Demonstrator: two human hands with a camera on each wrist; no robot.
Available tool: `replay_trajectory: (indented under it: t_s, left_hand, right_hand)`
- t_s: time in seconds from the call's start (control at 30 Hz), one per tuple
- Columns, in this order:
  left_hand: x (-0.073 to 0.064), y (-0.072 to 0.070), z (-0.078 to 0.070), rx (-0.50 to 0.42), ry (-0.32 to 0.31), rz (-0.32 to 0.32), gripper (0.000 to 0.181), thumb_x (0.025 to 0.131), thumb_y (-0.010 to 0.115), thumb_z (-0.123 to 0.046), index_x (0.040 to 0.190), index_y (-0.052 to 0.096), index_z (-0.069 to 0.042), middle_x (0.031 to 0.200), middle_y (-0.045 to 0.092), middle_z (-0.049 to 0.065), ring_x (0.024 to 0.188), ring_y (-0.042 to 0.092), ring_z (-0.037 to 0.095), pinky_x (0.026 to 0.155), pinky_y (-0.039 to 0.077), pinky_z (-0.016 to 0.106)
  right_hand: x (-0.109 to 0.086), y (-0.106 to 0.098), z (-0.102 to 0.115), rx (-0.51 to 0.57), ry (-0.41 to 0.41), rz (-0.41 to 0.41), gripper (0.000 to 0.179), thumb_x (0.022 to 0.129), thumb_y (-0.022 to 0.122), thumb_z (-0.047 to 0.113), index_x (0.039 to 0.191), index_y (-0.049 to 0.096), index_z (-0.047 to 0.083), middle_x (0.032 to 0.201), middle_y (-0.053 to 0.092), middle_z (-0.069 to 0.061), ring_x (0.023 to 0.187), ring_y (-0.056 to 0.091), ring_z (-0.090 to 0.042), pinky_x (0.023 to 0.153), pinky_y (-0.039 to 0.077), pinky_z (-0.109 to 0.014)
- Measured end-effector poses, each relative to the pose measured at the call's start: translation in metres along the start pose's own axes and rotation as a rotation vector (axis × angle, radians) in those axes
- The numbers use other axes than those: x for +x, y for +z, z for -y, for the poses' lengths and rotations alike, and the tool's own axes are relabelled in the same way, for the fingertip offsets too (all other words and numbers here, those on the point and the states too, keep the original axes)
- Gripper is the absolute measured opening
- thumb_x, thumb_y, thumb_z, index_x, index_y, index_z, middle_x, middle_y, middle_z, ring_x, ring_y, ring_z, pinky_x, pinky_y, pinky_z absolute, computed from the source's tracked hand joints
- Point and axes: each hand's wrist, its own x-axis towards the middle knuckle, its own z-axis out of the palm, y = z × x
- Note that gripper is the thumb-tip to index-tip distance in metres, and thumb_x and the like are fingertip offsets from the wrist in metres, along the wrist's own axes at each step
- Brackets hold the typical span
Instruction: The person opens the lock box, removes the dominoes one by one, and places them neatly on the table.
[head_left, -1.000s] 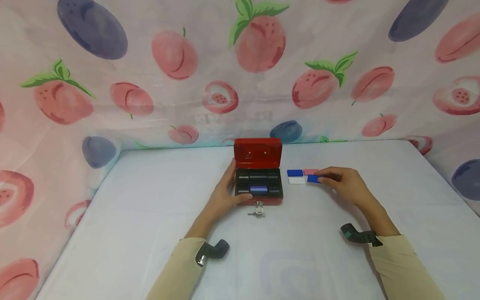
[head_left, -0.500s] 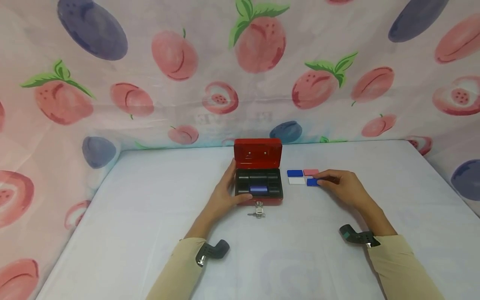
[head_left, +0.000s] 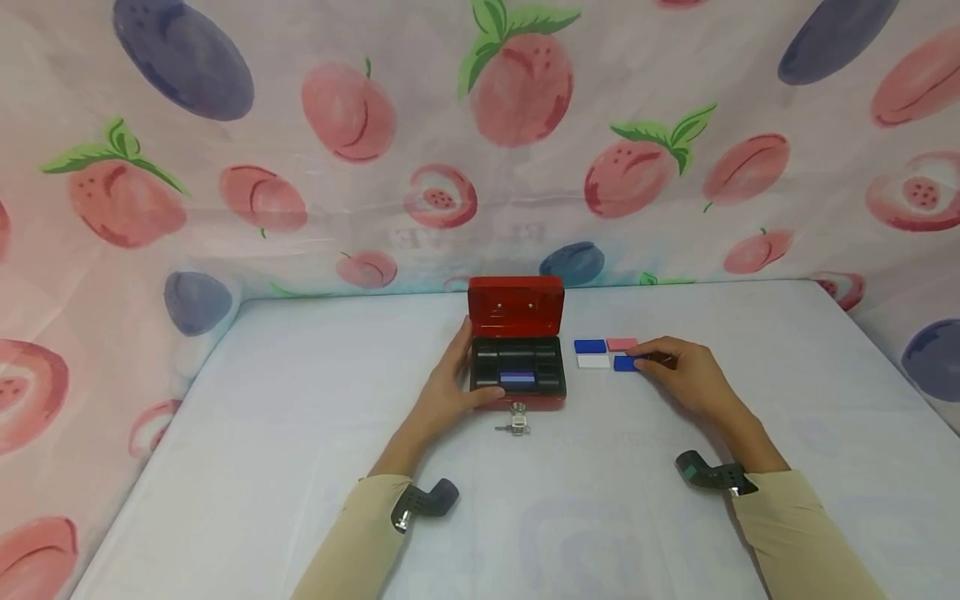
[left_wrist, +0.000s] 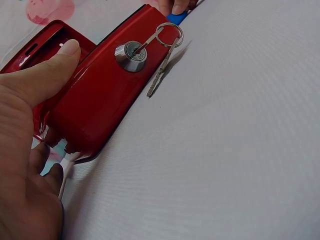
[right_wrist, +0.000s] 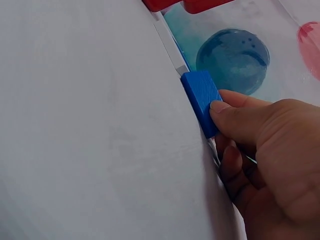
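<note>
A red cash box (head_left: 527, 403) stands with its lid (head_left: 516, 305) raised and its black tray (head_left: 551, 367) showing. Inside the tray lies one blue-purple block (head_left: 517, 377). My left hand (head_left: 444, 392) grips the box's left side, thumb over the front edge and fingers along the side. A key (left_wrist: 145, 42) sits in the front lock (left_wrist: 131, 56), a second key (left_wrist: 159, 75) hanging from its ring. My right hand (head_left: 686, 375) pinches a flat blue rectangular block (right_wrist: 201, 100) between thumb and fingers, low over the table right of the box.
Beside the pinched block lie a white block (head_left: 593, 361), another blue block (head_left: 589, 346) and a pink block (head_left: 621, 343), close together. A white cloth covers the table (head_left: 585, 500). Behind it hangs a fruit-print curtain (head_left: 517, 233).
The right hand has come slightly down and to the left with the blue block, which now lies level beside the white one. The left hand and the box have stayed put.
</note>
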Motion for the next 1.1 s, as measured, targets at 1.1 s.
replay_trajectory:
  t_s: [1.1]
  left_hand:
    - [0.0005, -0.0008, 0.0012, -0.020, 0.024, 0.006, 0.105, 0.076, 0.079, -0.035, 0.153, 0.008, -0.040, 0.156, 0.013, -0.019, 0.142, 0.015, 0.008, 0.111, 0.026, 0.043]
  right_hand:
    - [-0.0019, -0.0020, 0.0056, -0.038, -0.079, -0.030, 0.023, 0.085, 0.072, 0.008, 0.108, 0.073, 0.006, 0.096, 0.064, -0.008, 0.080, 0.057, -0.021, 0.071, 0.050, -0.033]
